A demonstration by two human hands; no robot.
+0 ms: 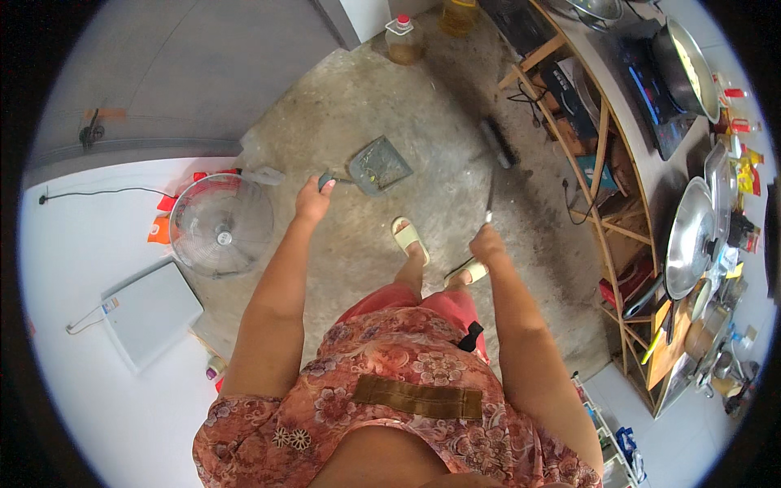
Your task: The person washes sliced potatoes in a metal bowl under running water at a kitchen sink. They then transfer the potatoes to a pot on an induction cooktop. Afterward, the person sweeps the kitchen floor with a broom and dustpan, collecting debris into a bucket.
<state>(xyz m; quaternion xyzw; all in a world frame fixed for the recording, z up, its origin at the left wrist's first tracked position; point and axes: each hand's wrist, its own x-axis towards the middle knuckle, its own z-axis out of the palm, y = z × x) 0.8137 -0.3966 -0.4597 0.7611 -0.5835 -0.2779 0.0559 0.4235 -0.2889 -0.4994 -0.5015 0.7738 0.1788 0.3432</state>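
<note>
My left hand (315,199) grips the handle of a grey dustpan (382,166). Some small debris, partly pale green, lies in the pan. My right hand (487,243) is closed around the handle of a broom, whose dark head (497,143) looks blurred near the wooden counter frame on the right. The broom head and the dustpan are apart, with concrete floor (439,165) between them. Below the hands, my feet in pale yellow slippers (410,240) stand on that floor.
A round floor fan (223,226) stands at the left by the white wall. A plastic jug (403,43) sits at the far wall. On the right, a wooden-framed counter (601,146) carries a pot (683,67), a lidded pan (689,238) and bottles; a cord (576,210) hangs below it.
</note>
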